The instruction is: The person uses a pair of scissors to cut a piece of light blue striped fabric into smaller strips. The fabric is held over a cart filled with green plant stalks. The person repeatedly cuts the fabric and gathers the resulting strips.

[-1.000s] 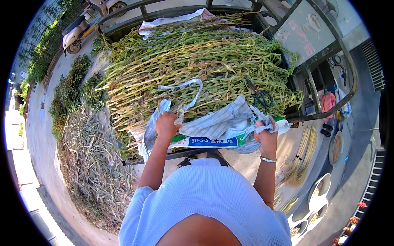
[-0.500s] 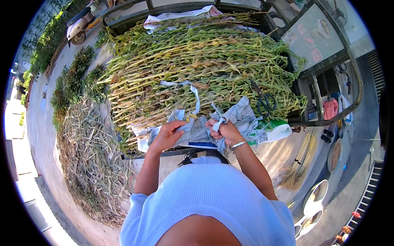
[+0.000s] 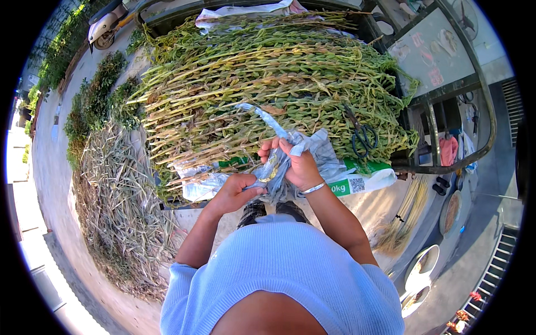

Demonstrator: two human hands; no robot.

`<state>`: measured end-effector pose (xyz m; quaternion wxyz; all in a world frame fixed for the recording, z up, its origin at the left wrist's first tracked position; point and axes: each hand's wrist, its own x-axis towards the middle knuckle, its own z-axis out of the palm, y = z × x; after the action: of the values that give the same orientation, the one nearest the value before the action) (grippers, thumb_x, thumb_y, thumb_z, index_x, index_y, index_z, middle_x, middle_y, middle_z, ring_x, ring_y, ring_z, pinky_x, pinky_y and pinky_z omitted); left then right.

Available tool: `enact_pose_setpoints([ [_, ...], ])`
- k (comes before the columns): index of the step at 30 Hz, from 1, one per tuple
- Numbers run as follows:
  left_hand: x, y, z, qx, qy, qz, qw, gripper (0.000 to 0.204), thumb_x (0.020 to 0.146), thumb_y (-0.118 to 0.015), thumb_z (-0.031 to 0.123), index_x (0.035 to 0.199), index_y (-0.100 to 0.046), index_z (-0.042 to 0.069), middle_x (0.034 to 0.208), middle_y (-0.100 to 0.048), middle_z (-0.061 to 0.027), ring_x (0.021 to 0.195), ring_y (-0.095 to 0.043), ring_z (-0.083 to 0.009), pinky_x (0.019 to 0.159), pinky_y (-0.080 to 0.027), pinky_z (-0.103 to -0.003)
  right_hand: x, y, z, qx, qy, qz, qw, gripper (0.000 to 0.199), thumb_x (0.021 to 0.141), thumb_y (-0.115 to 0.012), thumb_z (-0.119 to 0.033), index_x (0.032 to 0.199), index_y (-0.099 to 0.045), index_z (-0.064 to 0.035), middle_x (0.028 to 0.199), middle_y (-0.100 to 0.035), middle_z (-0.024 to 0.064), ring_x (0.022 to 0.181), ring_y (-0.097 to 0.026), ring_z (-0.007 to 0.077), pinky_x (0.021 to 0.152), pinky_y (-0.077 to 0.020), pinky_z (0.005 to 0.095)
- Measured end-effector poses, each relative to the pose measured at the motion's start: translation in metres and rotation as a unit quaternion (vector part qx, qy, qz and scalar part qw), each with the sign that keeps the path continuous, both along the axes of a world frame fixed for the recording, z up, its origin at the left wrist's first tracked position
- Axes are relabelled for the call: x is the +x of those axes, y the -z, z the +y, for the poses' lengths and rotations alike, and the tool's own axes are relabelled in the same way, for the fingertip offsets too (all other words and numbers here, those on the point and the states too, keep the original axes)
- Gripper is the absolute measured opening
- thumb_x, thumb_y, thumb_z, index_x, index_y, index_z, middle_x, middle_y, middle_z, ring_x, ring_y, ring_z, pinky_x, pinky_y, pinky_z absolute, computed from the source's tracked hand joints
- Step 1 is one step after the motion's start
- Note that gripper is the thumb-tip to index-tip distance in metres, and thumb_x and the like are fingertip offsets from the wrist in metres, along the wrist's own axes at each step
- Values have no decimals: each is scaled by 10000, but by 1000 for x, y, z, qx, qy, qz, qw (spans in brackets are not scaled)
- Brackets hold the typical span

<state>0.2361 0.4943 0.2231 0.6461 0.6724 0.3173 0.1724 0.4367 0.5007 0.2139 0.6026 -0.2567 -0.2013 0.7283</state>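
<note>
My left hand is closed, thumb against fingers, on the lower end of a bundle of pale blue-grey cloth strips. Higher up and to the right, my right hand, with a bracelet at the wrist, grips the same strips. One loose strip end stretches up from it over the cut stalks. A yellowish patch shows on the cloth between my hands. The cut stalks with green and brown pods lie side by side beyond my hands. Black-handled scissors rest on them, right of the cloth.
The stalks lie on a dark metal cart bed with white and green sacks under them. Dried leaves cover ground at the left. A broom-like bundle and white basins are at the right; a scooter stands far left.
My hands have come closer together, gathering the strips between them. My left hand has moved right and down. The cloth bundle has been drawn in, uncovering more of the sacks.
</note>
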Motion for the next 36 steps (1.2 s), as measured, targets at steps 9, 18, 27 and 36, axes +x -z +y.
enact_pose_setpoints([
  [9,-15,-13,13,72,64,-6,995,159,834,-611,140,756,-606,1,570,-439,-57,542,-415,-139,505,-321,-299,48,9,22,-93,51,228,968,124,886,-518,-139,954,-510,-35,763,-482,40,670,-468,174,608,-425,316],
  [18,-48,4,16,-14,87,56,995,175,822,-640,165,794,-625,-7,608,-496,-32,586,-414,-91,534,-337,-264,114,16,21,-55,135,139,979,175,907,-510,-187,972,-513,-25,773,-488,48,716,-478,184,629,-443,337],
  [27,-51,-5,28,121,58,92,987,201,766,-652,87,663,-517,-20,567,-374,-85,528,-353,-205,519,-310,-317,150,6,-4,-34,254,159,953,101,847,-541,-127,887,-497,-45,833,-485,56,775,-489,224,762,-451,378],
  [36,-24,-12,33,445,-258,163,842,205,711,-566,-36,912,-595,-6,791,-557,-156,689,-561,-327,607,-460,-351,167,-25,-61,56,277,115,952,209,893,-493,-309,830,-479,-110,596,-306,-56,443,-280,47,410,-256,211],
])
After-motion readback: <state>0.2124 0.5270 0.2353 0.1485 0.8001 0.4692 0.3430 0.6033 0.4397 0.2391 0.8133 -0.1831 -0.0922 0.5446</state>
